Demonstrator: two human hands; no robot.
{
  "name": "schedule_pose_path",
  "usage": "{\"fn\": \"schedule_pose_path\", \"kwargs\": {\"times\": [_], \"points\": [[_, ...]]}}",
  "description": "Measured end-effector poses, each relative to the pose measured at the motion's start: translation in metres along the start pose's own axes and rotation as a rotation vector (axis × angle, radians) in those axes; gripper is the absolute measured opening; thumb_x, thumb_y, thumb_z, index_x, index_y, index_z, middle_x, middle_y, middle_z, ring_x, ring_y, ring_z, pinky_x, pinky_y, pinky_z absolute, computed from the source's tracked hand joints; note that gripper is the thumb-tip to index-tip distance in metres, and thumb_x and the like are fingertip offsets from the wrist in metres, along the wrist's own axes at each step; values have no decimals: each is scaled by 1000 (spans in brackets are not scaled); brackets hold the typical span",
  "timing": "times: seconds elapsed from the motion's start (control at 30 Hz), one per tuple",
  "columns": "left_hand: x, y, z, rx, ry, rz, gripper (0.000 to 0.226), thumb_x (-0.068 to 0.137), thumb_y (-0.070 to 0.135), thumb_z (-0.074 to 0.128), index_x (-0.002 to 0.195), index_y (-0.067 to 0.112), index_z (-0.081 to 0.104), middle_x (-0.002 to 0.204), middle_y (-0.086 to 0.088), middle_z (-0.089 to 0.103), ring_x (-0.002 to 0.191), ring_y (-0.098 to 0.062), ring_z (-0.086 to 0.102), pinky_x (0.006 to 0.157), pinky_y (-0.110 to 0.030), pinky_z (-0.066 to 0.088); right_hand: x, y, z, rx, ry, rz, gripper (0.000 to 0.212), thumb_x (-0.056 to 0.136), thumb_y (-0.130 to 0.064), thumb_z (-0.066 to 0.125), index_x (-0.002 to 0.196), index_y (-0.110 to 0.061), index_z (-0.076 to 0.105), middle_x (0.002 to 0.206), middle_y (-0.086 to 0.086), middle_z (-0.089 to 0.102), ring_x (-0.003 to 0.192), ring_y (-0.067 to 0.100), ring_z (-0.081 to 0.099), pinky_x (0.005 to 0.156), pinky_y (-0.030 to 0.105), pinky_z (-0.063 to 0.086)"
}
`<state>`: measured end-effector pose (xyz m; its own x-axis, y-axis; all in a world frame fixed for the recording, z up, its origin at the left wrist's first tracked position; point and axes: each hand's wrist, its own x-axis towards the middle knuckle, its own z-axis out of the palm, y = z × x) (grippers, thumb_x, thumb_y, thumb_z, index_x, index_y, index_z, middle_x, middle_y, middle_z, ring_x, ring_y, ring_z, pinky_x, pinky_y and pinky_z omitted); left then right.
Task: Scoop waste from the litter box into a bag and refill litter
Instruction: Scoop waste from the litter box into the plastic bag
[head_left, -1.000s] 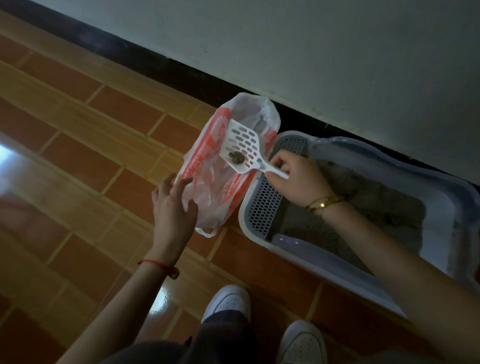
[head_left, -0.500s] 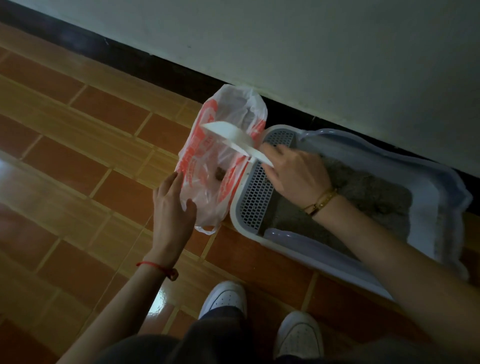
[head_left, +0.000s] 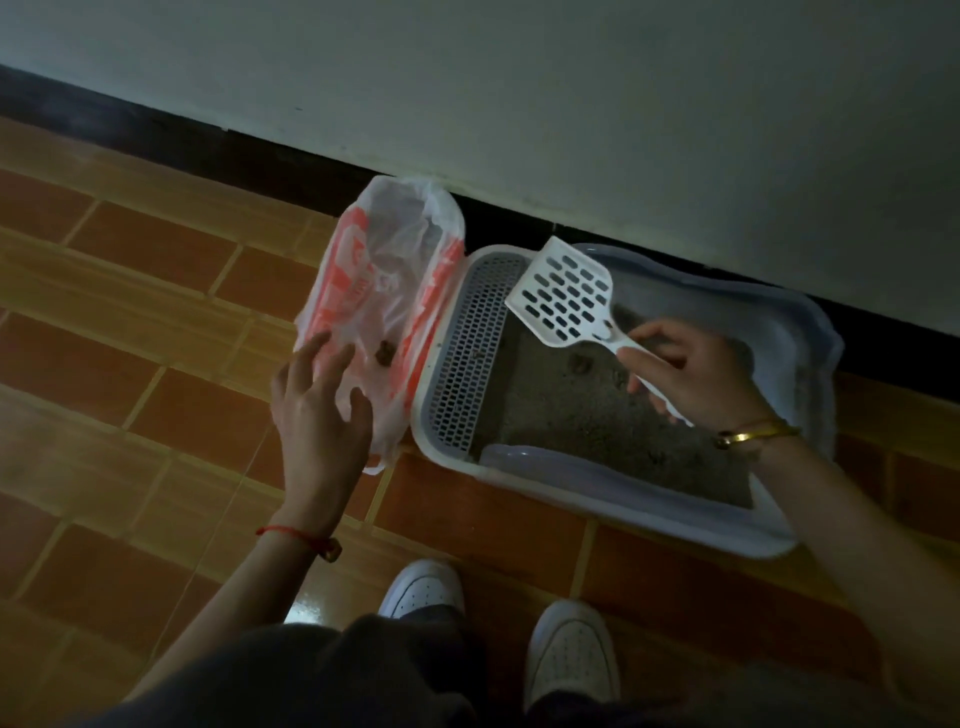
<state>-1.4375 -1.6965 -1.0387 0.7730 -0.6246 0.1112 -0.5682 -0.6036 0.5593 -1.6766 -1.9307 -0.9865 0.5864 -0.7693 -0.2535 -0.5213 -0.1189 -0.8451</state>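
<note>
Holding the white slotted scoop (head_left: 563, 299) by its handle (head_left: 621, 347), my right hand (head_left: 691, 374) has its grip clamped there, fingers and thumb curled round the shaft. From the hand the blade points toward 10 o'clock and hangs bare above the grey litter (head_left: 561, 415), at the end of the litter box (head_left: 597, 512) beside the perforated grate (head_left: 467, 364). One dark clump (head_left: 582, 364) lies in the litter just under the blade's near edge. The red-and-white plastic bag (head_left: 395, 249) lies on the tiled floor (head_left: 156, 405), touching the box at its 9 o'clock side, with a lump of waste (head_left: 385, 355) inside. My left hand (head_left: 322, 410) rests on the bag's 7 o'clock edge, its grip apart, fingers spread.
</note>
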Motion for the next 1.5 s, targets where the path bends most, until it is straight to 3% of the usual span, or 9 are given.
{"fn": "schedule_pose_path", "kwargs": {"times": [0.17, 0.3, 0.4, 0.57, 0.77, 1.17, 1.5], "points": [[1, 27, 13, -108, -108, 313, 35, 91, 5, 58, 125, 13, 63, 131, -6, 56, 124, -25, 49, 102, -46, 43, -22, 27, -28, -103, 51, 84, 15, 91, -22, 61, 102, -12, 61, 66, 5, 68, 37, 9, 49, 36, 25, 41], [-6, 44, 34, -119, -275, 448, 34, 93, 13, 49, 124, 13, 63, 127, -7, 60, 119, -25, 53, 97, -48, 47, -40, 38, -48, -246, 101, 126, 21, 91, -24, 60, 110, -17, 59, 68, 2, 68, 38, 1, 54, 34, 13, 37], [-15, 49, 47, -80, -346, 453, 34, 93, 17, 46, 121, 15, 64, 126, -6, 60, 118, -24, 54, 94, -45, 49, -51, 41, -58, -334, 93, 177, 24, 92, -22, 60, 115, -19, 57, 68, -1, 65, 40, -6, 55, 32, 8, 33], [-24, 48, 61, -3, -344, 494, 30, 91, 16, 48, 113, 17, 68, 117, -3, 63, 110, -23, 54, 87, -43, 48, -51, 49, -55, -296, -18, 274, 23, 91, -23, 61, 114, -21, 60, 64, 3, 69, 36, 11, 52, 34, 19, 37], [-25, 39, 64, 11, -326, 536, 28, 94, 17, 46, 111, 15, 68, 119, -3, 62, 114, -24, 52, 90, -44, 47, -29, 47, -29, -148, -57, 337, 23, 90, -20, 61, 113, -16, 62, 64, 10, 69, 34, 13, 48, 33, 21, 37], [-25, 25, 68, -57, -376, 565, 21, 92, 15, 53, 96, 22, 72, 124, 1, 58, 122, -25, 47, 98, -46, 40, -5, 59, 19, 23, -18, 264, 25, 91, -17, 61, 115, -10, 60, 66, 13, 68, 34, 15, 47, 34, 23, 38], [-25, 21, 71, -50, -390, 554, 20, 91, 17, 53, 93, 26, 71, 125, 3, 56, 123, -24, 45, 98, -47, 39, -29, 57, -11, 272, 49, 159, 25, 93, -12, 58, 118, -8, 59, 72, 21, 65, 37, 18, 44, 33, 23, 34]]}}
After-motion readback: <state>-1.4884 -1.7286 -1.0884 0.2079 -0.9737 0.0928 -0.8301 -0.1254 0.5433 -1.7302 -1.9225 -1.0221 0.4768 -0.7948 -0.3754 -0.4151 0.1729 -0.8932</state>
